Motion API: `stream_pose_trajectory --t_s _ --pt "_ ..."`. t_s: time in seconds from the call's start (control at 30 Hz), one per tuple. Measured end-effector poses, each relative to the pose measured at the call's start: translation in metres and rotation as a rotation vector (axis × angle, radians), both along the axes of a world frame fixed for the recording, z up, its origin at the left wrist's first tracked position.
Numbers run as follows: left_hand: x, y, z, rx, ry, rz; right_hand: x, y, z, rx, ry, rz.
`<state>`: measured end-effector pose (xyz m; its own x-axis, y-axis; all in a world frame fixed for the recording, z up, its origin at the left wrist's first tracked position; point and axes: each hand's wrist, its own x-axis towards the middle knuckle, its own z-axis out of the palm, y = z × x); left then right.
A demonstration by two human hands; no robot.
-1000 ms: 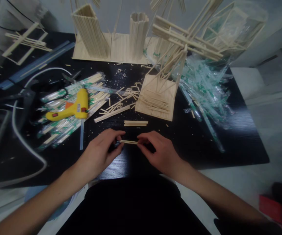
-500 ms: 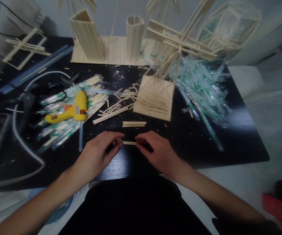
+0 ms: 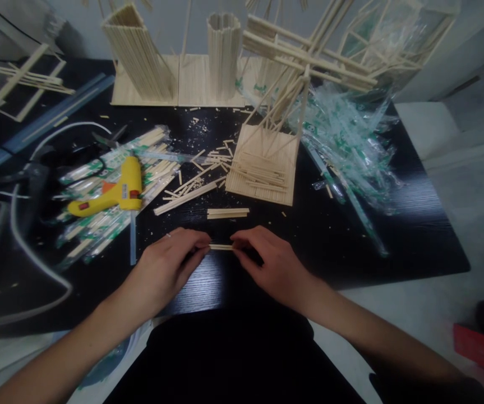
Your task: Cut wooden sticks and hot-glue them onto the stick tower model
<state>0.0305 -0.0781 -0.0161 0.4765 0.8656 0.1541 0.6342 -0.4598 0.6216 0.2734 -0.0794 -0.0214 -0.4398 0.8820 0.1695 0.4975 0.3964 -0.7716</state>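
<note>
Between my two hands, low over the front of the black table, is a short pair of thin wooden sticks (image 3: 221,247) lying side by side. My left hand (image 3: 169,261) pinches their left end between thumb and fingers. At the right end, my right hand (image 3: 269,258) grips them the same way. Just beyond my fingers lies a small bundle of short sticks (image 3: 228,213) on the tabletop. Farther back, a square wooden base (image 3: 262,193) carries more cut sticks and a leaning stick frame. My fingertips hide the ends of the held sticks.
A yellow glue gun (image 3: 130,182) rests on packaged sticks (image 3: 86,238) at left, near a white cable (image 3: 14,219). Loose offcuts (image 3: 195,188) lie mid-table. Crumpled plastic wrappers (image 3: 351,146) cover the right. Stick-built towers (image 3: 224,56) stand at the back.
The camera view has shifted slightly, so the table's left-hand things sit farther left. Both hands keep hold of the sticks, and my left fingers have closed a little more around their end.
</note>
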Motion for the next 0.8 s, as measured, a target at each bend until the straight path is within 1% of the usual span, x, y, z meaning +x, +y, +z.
stream_pose_trajectory --t_s 0.1,0.27,0.53,0.67,0.8 --pt "-0.001 0.001 0.0 -0.005 -0.014 -0.019 0.002 -0.001 -0.001 -0.013 -0.003 0.023" --pt "0.0 0.003 0.001 -0.021 -0.01 -0.037 0.0 -0.002 -0.003 0.004 0.005 0.0" --pt "0.005 0.009 0.005 -0.065 0.011 -0.05 -0.002 -0.003 0.001 0.001 -0.033 0.004" --pt "0.006 0.012 0.008 -0.086 0.013 -0.063 -0.004 -0.001 0.0 0.032 -0.029 0.007" --pt "0.005 0.014 0.007 -0.11 0.02 -0.081 -0.011 0.004 -0.001 0.055 -0.031 0.039"
